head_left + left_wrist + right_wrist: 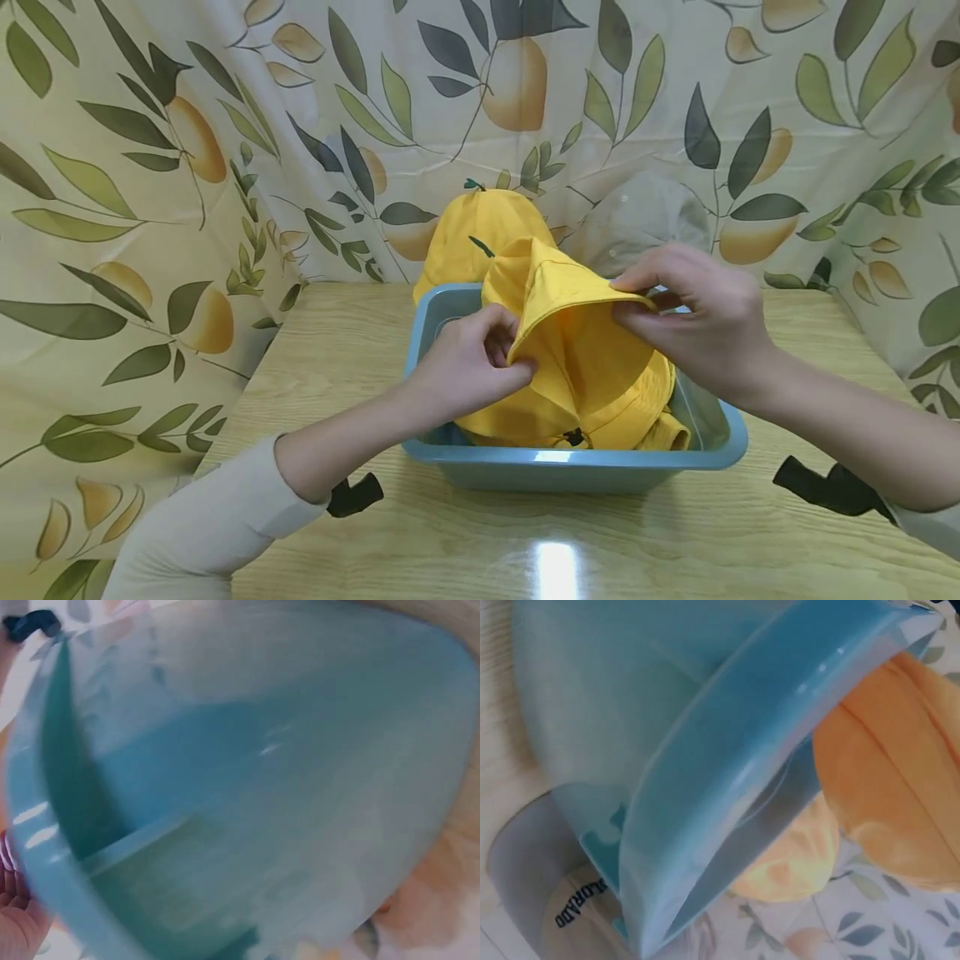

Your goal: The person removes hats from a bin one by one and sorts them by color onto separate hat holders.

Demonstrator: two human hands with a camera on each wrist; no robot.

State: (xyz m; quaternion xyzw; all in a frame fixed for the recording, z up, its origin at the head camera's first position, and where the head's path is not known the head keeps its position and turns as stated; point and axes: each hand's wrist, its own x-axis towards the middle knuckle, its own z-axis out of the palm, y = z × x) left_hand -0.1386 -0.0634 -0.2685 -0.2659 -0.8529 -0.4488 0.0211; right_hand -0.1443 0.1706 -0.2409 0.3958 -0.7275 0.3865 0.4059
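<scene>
A yellow bucket hat is spread between both hands over a blue-grey plastic basin. My left hand pinches the left side of its brim, while my right hand grips the brim on the right between thumb and fingers. The hat's hollow faces me. Below it, more yellow fabric lies in the basin, with a small black toggle near the front wall. The left wrist view is mostly filled by the blurred basin wall. Yellow cloth overlaps the basin rim in the right wrist view.
Behind the basin stand another yellow hat with a green stem and a grey cap. Dark lettering shows on the grey cap in the right wrist view. A leaf-patterned curtain borders the wooden table at the back and sides.
</scene>
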